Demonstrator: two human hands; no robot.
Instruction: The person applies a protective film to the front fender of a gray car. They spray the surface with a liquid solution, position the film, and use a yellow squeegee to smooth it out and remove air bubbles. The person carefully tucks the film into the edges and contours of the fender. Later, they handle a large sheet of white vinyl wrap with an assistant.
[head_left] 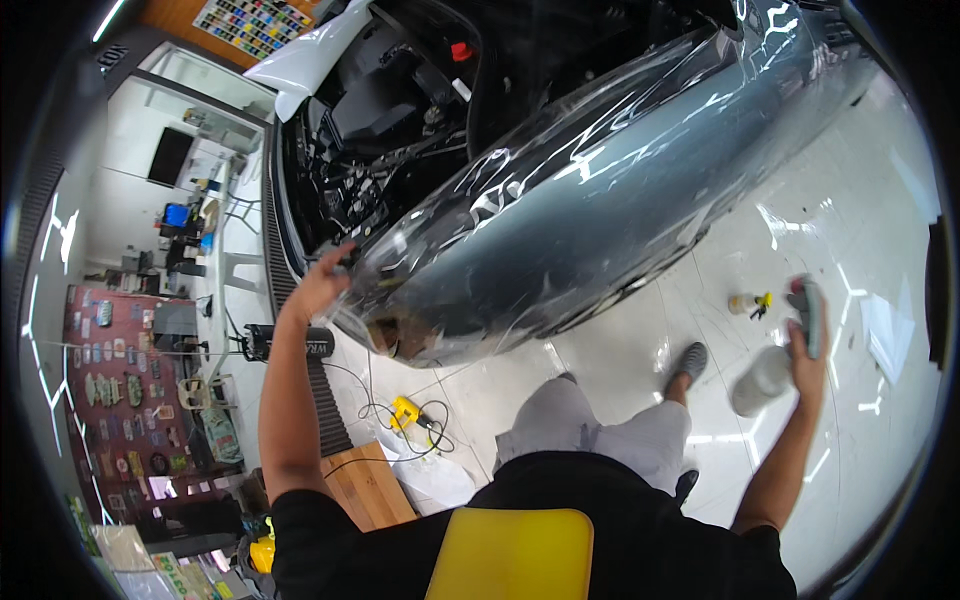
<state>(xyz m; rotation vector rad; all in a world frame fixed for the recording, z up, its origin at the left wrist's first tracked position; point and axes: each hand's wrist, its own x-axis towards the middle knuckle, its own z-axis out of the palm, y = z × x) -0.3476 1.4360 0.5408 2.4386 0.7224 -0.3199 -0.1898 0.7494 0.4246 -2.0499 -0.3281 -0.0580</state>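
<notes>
Film (470, 215): lies clear and creased over the grey bumper (600, 225), across the upper middle. White container (760, 383): sits on the floor. Left hand (322, 287): reaches the film's left end, fingers partly curled; cannot tell whether pinching. Right hand (803, 355): wraps round a grey tool (811, 315), well apart from the film. Spray bottle (744, 303): sits near the container.

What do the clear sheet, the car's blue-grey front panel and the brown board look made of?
Clear sheet: likely thin plastic film, glossy; see-through, wrinkled, with sharp reflections.
Front panel: probably painted plastic or metal, unclear which; smooth, blue-grey sheen.
Brown board: seems wood or wood-look laminate, satin; strips of differing brown.
</notes>
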